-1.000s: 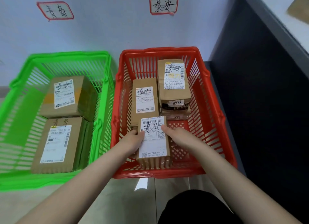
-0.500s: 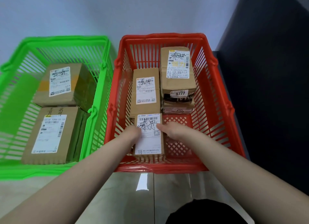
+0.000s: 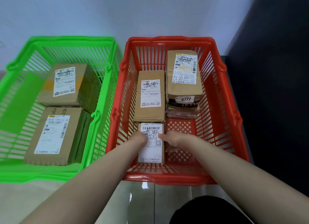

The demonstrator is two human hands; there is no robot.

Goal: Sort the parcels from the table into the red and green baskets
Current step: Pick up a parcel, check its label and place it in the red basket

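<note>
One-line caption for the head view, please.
Left hand and right hand hold a small parcel low in the red basket; the green basket holds two parcels.

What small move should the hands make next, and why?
Probably release and lift out: the left hand and right hand hold the parcel by its sides, and it seems to lie flat on the floor of the red basket.

Pale, glossy tiled floor (image 3: 145,203) down here, with a streak of glare on it. Two slatted plastic baskets sit right on it, side by side. The green basket (image 3: 71,39) is on the left, the red basket (image 3: 168,38) just beside it on the right, both backed against the wall (image 3: 117,14).
</note>
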